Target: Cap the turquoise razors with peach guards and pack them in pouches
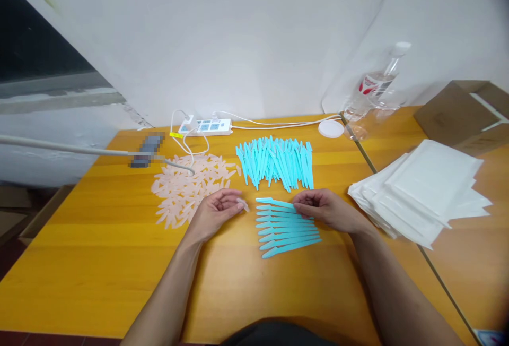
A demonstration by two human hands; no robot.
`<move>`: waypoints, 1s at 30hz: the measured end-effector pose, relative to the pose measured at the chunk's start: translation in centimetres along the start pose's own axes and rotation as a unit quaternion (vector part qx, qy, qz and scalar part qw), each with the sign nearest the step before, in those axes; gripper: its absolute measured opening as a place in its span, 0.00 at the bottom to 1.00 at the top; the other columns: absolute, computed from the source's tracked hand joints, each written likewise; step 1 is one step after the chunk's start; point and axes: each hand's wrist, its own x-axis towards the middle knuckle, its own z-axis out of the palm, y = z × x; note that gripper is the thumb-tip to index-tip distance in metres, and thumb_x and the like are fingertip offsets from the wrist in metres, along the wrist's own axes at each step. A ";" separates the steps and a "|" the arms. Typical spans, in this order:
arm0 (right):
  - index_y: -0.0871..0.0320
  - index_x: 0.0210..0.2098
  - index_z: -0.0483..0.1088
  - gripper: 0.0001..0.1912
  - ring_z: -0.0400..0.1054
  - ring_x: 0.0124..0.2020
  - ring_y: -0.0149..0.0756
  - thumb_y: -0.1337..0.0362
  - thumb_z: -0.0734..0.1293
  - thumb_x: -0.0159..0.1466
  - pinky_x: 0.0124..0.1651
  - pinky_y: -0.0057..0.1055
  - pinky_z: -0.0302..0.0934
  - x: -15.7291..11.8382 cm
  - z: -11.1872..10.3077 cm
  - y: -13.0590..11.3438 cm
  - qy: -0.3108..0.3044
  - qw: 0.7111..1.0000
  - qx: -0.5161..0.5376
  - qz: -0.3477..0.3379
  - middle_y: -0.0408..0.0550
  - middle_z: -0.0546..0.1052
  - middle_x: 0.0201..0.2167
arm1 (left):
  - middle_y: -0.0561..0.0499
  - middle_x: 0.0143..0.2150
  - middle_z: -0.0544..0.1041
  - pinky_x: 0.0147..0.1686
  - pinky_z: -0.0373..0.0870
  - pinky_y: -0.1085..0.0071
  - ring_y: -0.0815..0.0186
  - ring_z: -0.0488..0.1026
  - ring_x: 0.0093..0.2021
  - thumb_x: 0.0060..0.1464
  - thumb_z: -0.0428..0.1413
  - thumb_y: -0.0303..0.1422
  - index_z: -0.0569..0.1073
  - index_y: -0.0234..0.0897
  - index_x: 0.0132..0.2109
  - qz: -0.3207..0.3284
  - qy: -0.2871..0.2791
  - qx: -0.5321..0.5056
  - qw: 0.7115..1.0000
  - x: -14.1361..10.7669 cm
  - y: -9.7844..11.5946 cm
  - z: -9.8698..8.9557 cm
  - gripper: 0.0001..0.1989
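Observation:
My left hand (218,211) is closed, with a small translucent pinkish cap (244,205) pinched at its fingertips. To the right, the closed fingers of my right hand (320,207) grip the right end of the topmost turquoise stick (278,202). Its left end points toward the cap, a short gap apart. Below it lies a column of several turquoise sticks (288,233), side by side. A larger turquoise pile (276,163) is behind them. Many pale pink caps (186,189) lie spread behind and left of my left hand.
A white power strip (210,126) with cables and a pixelated dark object (147,149) are at the back left. Toward the right are a round white lid (331,128), a clear bottle (371,88), stacked white packets (425,187) and a cardboard box (457,115).

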 end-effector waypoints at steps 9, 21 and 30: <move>0.58 0.36 0.73 0.19 0.59 0.28 0.29 0.47 0.68 0.64 0.33 0.28 0.55 -0.2 -0.2 -0.4 -0.015 1.000 0.012 0.000 0.41 0.69 0.27 | 0.46 0.35 0.83 0.38 0.79 0.70 0.65 0.80 0.34 0.51 0.68 0.36 0.82 0.34 0.38 0.047 -0.005 0.052 0.998 -0.4 -0.4 -0.1 0.10; 0.58 0.34 0.73 0.21 0.60 0.28 0.29 0.44 0.69 0.62 0.33 0.29 0.56 -0.4 -0.2 -0.7 -0.009 1.000 0.010 0.011 0.41 0.69 0.26 | 0.43 0.43 0.84 0.41 0.79 0.71 0.63 0.81 0.42 0.56 0.64 0.34 0.84 0.38 0.40 0.158 0.007 0.168 0.973 -0.5 0.2 0.8 0.07; 0.57 0.37 0.76 0.19 0.63 0.28 0.31 0.47 0.66 0.65 0.31 0.28 0.55 0.2 0.6 -0.2 0.034 0.996 -0.082 -0.020 0.42 0.73 0.27 | 0.46 0.43 0.84 0.41 0.78 0.69 0.63 0.81 0.39 0.60 0.60 0.36 0.82 0.39 0.48 0.145 -0.013 0.243 0.959 0.4 0.1 3.3 0.11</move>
